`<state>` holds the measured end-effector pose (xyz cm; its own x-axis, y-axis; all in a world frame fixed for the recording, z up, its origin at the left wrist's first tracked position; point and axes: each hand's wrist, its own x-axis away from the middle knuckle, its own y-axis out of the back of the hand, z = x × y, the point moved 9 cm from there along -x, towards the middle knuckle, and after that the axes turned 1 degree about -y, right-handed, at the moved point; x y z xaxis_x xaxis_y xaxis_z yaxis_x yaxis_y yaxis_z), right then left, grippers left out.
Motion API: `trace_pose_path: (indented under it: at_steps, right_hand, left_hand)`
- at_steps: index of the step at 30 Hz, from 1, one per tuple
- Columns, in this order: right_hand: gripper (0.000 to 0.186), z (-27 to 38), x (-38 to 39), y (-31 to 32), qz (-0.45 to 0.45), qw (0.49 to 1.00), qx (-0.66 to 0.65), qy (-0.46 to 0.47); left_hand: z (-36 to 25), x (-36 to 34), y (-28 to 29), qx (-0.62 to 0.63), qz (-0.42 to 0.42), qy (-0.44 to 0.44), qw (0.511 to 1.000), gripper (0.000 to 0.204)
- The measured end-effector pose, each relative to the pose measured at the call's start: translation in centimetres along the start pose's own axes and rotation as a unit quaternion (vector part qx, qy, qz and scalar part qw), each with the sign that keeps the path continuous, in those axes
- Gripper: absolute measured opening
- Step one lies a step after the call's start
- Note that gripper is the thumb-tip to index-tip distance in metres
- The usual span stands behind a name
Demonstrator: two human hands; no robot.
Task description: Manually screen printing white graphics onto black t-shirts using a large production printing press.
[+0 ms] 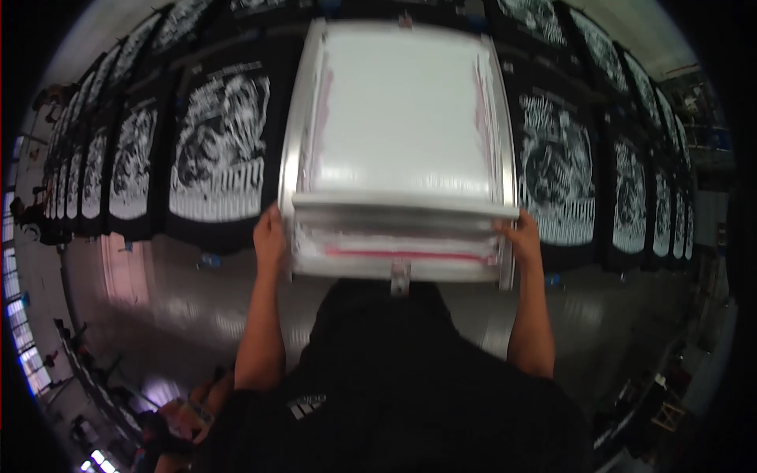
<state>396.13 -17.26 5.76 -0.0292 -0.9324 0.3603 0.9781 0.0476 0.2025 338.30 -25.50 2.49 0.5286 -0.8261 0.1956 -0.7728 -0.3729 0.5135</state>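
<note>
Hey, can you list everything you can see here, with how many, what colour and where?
Frame: one, silver, upper middle
Screen: one, mostly white, pinkish edges, inside the frame
Bar: one, silver, across the frame's near part
Clip: one, silver, middle of the frame's near edge
Printed shirts: many, black with white prints, rows both sides of the frame
Small blue things: at least two, blue, near the shirts' lower ends
Floor: one, grey and shiny, below the shirts
Windows: several panes, bright, far left
Rim clutter: uncounted, mostly dark, too blurred to name
Left hand: one, bare, frame's left side
Right hand: one, bare, bar's right end
Top: one, black, bottom middle
</note>
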Motion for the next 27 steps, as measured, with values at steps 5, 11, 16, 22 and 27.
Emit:
trace_pose_path:
  at_steps: [5, 11, 16, 22, 27]
  right_hand:
    - [0.039, -1.7, -1.0, -1.1, 0.028, 0.999, -0.034, 0.004]
    - [0.038, -2.0, -0.7, -1.9, 0.042, 0.998, -0.051, 0.02]
    - [0.038, -3.4, -0.6, -2.4, 0.039, 0.997, -0.063, 0.016]
    - [0.036, 0.4, 0.7, -3.7, 0.091, 0.989, 0.115, 0.004]
    - [0.037, 5.2, 6.1, -7.5, 0.124, 0.815, 0.545, 0.153]
  left_hand:
    - [2.3, -0.8, -1.6, 0.071, 0.007, 0.016, 0.997, 0.052]
    - [2.7, -1.3, -1.5, 0.123, 0.035, -0.011, 0.992, 0.048]
    - [4.0, -1.4, -1.9, 0.103, 0.036, -0.017, 0.994, 0.049]
    - [-2.4, 0.2, -0.2, -0.044, 0.037, -0.118, 0.991, 0.046]
    - [-13.2, 5.5, -2.3, -0.259, 0.193, -0.385, 0.865, 0.036]
